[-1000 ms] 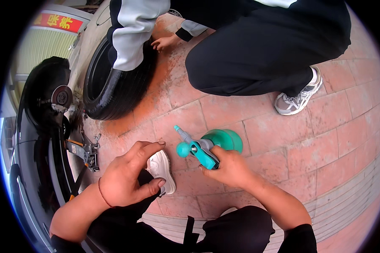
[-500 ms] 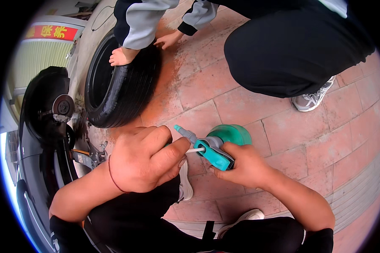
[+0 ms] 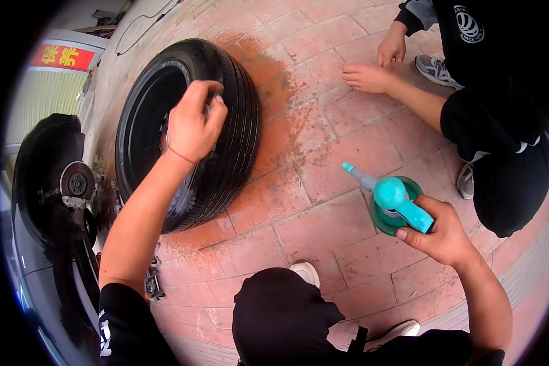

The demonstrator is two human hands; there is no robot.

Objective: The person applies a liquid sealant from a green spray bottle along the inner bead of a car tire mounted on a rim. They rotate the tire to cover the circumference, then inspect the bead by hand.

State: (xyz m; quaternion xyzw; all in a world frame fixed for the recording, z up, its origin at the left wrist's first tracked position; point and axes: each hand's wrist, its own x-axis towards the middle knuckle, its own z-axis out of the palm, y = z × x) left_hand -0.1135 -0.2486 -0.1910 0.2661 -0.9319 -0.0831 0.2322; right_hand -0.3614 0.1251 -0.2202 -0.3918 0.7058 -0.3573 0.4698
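Note:
My right hand (image 3: 439,235) is wrapped around the turquoise handle of a green pump spray bottle (image 3: 391,198) with a round turquoise knob on top. The bottle's grey nozzle points up and left over the paving. My left hand (image 3: 195,119) is closed, fingers curled and thumb pressed in, over the sidewall of a black tyre (image 3: 241,131); what its fingers hold, if anything, is hidden. The tyre is wet on its tread and sits tilted on the ground, with a dark wheel rim inside.
At right a co-worker crouches, both hands (image 3: 372,76) low over the paving. On the left stands a dark car (image 3: 36,232) with a bare brake disc (image 3: 77,183). Wet orange-brown paving (image 3: 271,85) borders the tyre. A thin cable (image 3: 141,30) lies at the back.
My left hand has let go of the sprayer's pump and moved up to the tyre. The sprayer has shifted right. The co-worker's hands have left the tyre and moved right.

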